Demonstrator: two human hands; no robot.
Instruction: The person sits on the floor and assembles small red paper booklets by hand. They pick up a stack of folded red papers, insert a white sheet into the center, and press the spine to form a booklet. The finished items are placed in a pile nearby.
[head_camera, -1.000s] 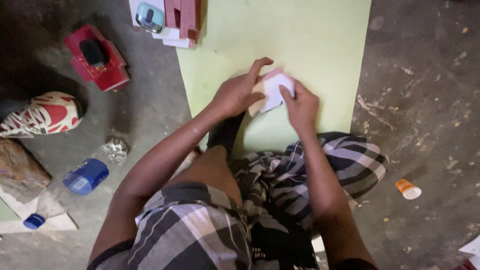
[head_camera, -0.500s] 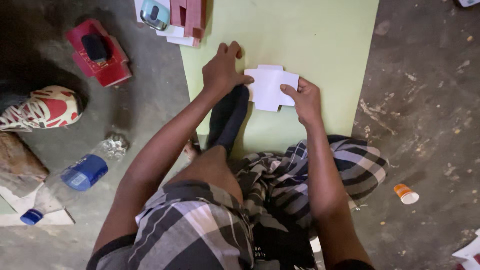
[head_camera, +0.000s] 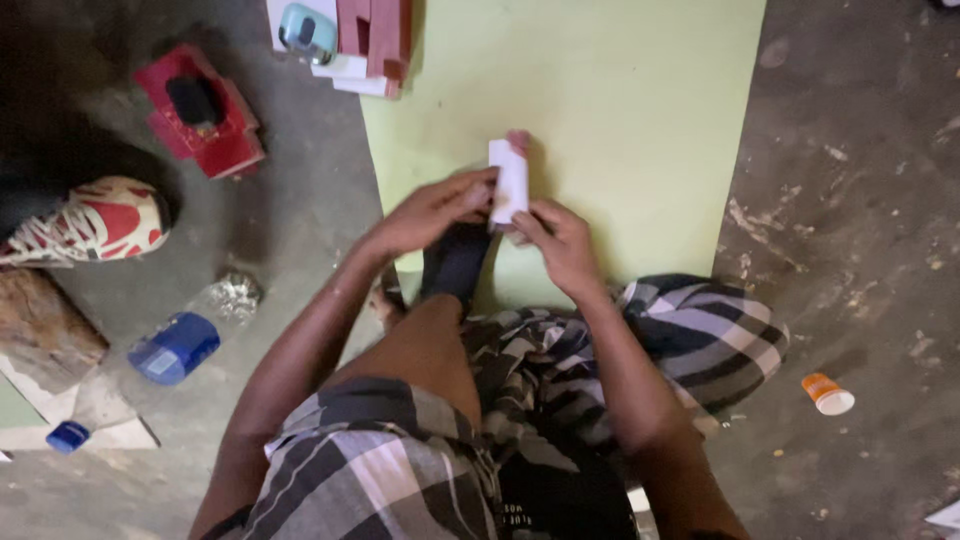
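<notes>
I sit on the floor over a pale green sheet (head_camera: 620, 90). Both hands hold a small white folded paper piece (head_camera: 509, 180) upright above the sheet. My left hand (head_camera: 435, 208) pinches its left edge with the fingertips. My right hand (head_camera: 560, 240) grips its lower right edge from below. The paper looks narrow and tall from this angle, with a pinkish tip at its top.
A stack of white and red card pieces with a small grey-blue device (head_camera: 340, 35) lies at the sheet's top left. A red box (head_camera: 200, 120), a red-and-white shoe (head_camera: 90, 220), a blue plastic bottle (head_camera: 175, 345) and an orange-white cap (head_camera: 827, 392) lie on the concrete floor.
The white paper lay flat on the green sheet under both hands; now it is lifted and turned edge-on, held upright between the two hands.
</notes>
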